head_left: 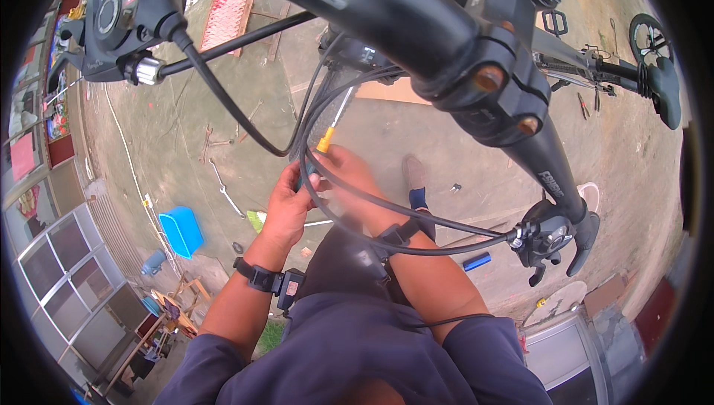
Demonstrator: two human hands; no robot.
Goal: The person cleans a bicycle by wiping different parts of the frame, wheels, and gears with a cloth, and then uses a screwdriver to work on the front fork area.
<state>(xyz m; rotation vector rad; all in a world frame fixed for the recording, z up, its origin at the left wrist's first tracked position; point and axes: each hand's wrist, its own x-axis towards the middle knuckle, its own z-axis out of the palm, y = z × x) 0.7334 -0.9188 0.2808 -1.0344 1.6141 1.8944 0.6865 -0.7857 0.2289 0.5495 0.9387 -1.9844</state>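
A screwdriver (325,141) with a yellow collar and bare metal shaft points up and away, beside the bicycle's front tyre (338,111). My right hand (349,171) is closed around its handle, partly hidden by black cables (301,133). My left hand (288,197) meets it from the left, fingers pinched on a teal part that looks like the same handle's rear end. Above both hands spans the black handlebar (372,3), joined to its stem (483,81). A shifter with brake lever (123,22) sits at upper left, another (547,234) at lower right.
Wrenches (223,189) and a tool with a yellow-green handle (256,220) lie on the concrete at left, near a blue bin (181,232). A blue block (477,261) lies at right. Another bicycle (595,66) and red-handled pliers (583,106) are at far right.
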